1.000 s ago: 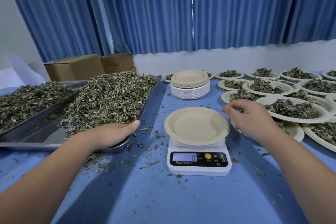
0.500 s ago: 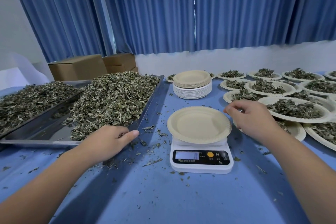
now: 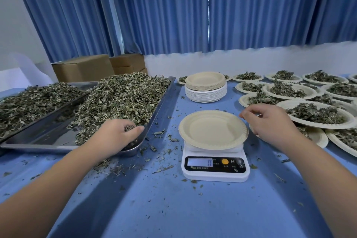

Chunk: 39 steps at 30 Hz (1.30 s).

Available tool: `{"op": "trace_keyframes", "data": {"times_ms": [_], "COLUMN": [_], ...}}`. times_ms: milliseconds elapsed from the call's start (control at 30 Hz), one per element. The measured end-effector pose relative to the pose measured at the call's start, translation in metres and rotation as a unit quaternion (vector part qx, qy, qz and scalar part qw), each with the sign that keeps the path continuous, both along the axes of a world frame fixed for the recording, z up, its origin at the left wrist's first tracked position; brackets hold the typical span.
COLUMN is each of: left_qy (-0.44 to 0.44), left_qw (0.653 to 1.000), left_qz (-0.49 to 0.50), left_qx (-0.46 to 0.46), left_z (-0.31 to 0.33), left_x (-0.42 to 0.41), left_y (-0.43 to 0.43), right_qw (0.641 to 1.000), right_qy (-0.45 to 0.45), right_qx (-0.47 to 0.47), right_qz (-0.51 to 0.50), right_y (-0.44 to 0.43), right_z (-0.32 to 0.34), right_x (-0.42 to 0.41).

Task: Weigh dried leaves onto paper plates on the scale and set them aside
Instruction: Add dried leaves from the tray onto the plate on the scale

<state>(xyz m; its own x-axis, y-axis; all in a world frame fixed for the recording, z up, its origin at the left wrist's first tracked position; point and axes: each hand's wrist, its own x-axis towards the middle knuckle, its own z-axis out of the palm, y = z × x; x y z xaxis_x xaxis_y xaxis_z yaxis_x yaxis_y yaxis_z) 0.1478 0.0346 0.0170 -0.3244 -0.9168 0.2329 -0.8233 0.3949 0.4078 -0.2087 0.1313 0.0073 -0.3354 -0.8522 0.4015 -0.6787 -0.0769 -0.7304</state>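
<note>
An empty beige paper plate [image 3: 212,129] sits on a white digital scale [image 3: 214,168] whose display reads 0. Left of it, a metal tray [image 3: 160,100] holds a big heap of dried leaves [image 3: 123,98]. My left hand [image 3: 116,137] is inside the tray's near right corner, fingers curled round a clump of leaves. My right hand [image 3: 270,123] hovers just right of the plate's rim with loosely curled fingers and holds nothing. Several filled plates [image 3: 316,114] lie to the right.
A stack of unused paper plates [image 3: 205,89] stands behind the scale. A second tray of leaves [image 3: 29,100] overlaps the first at the far left. Cardboard boxes [image 3: 83,67] sit at the back left. Leaf crumbs litter the blue tablecloth [image 3: 173,208].
My left hand moved from the tray's outer edge up into the leaf heap and closed on a clump. My right hand stayed beside the plate.
</note>
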Motion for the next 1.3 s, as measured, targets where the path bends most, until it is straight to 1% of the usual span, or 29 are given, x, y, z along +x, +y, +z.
{"op": "trace_keyframes", "data": {"times_ms": [100, 167, 233, 333, 400, 500, 533, 633, 700, 800, 867, 933, 1000, 1067, 1133, 1233, 1267, 1300], "left_qy": [0.049, 0.112, 0.167, 0.204, 0.202, 0.177, 0.167, 0.148, 0.132, 0.093, 0.113, 0.138, 0.13, 0.087, 0.046, -0.005, -0.04, -0.094], "left_qw": [0.999, 0.994, 0.986, 0.976, 0.975, 0.979, 0.981, 0.976, 0.971, 0.972, 0.97, 0.97, 0.977, 0.988, 0.995, 0.996, 0.993, 0.985], "left_qz": [0.004, -0.001, -0.028, -0.073, -0.088, -0.093, -0.098, -0.145, -0.181, -0.207, -0.212, -0.2, -0.165, -0.108, -0.032, 0.074, 0.106, 0.14], "left_qx": [-0.009, -0.013, -0.01, -0.005, -0.02, -0.029, -0.016, 0.061, 0.082, 0.053, 0.03, 0.008, -0.021, -0.065, -0.088, -0.058, -0.042, -0.031], "left_z": [0.014, 0.025, 0.033, 0.039, 0.039, 0.033, 0.029, 0.016, 0.01, 0.005, 0.005, 0.008, 0.011, 0.014, 0.015, 0.012, 0.011, 0.01], "left_x": [-0.014, -0.03, -0.054, -0.094, -0.119, -0.151, -0.159, -0.173, -0.175, -0.168, -0.161, -0.15, -0.132, -0.109, -0.085, -0.049, -0.039, -0.029], "left_y": [-0.004, -0.003, 0.001, 0.01, 0.013, 0.014, 0.015, 0.018, 0.02, 0.022, 0.022, 0.021, 0.016, 0.007, -0.003, -0.02, -0.024, -0.028], "right_qw": [1.0, 1.0, 1.0, 1.0, 1.0, 1.0, 1.0, 1.0, 1.0, 1.0, 1.0, 1.0, 1.0, 1.0, 1.0, 1.0, 1.0, 1.0], "right_qy": [-0.013, -0.015, -0.014, -0.013, -0.011, -0.008, -0.007, -0.005, -0.01, -0.009, -0.005, -0.004, -0.004, -0.001, 0.004, 0.013, 0.013, 0.012], "right_qx": [-0.005, -0.006, -0.005, -0.006, -0.007, -0.008, -0.008, -0.011, -0.013, -0.012, -0.009, -0.007, -0.008, -0.009, -0.008, -0.003, -0.003, -0.003], "right_qz": [0.002, 0.004, 0.007, 0.006, 0.003, 0.003, 0.003, 0.002, 0.002, 0.002, 0.002, 0.001, 0.0, -0.003, -0.005, -0.002, -0.001, 0.0], "right_y": [0.0, 0.0, 0.0, 0.0, 0.001, 0.001, 0.001, 0.0, 0.0, 0.0, 0.001, 0.001, 0.001, 0.001, 0.001, 0.002, 0.001, 0.001], "right_z": [0.0, 0.0, 0.0, 0.0, 0.001, 0.001, 0.001, 0.0, 0.0, 0.0, 0.0, 0.001, 0.001, 0.001, 0.001, 0.001, 0.001, 0.0], "right_x": [0.0, 0.0, 0.0, -0.001, -0.001, -0.001, -0.001, -0.001, -0.001, -0.001, -0.001, -0.001, -0.001, 0.0, 0.0, 0.001, 0.001, 0.001]}}
